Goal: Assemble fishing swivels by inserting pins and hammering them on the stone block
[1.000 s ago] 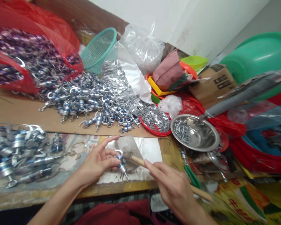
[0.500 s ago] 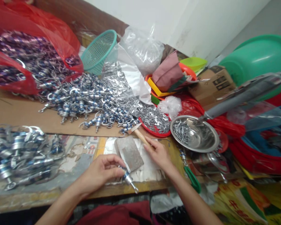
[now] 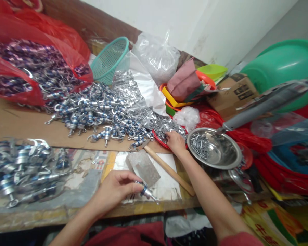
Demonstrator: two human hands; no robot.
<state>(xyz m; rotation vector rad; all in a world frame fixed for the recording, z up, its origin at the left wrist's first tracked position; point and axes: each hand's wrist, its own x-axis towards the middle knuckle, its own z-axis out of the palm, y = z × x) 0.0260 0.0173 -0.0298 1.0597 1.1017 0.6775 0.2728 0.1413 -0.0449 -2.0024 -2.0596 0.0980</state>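
Print on the yellow sack point(image 3: 272, 223) and cardboard box point(image 3: 234, 94) is too blurred to read. On the worn, taped surface point(image 3: 78, 184) before a white wall point(image 3: 179, 18), the left hand's point(image 3: 118, 188) grip pinches a metal fitting point(image 3: 146, 192) beside the grey block point(image 3: 145, 168); the right hand's point(image 3: 176, 142) grip, in the red dish point(image 3: 159, 140), cannot be judged.
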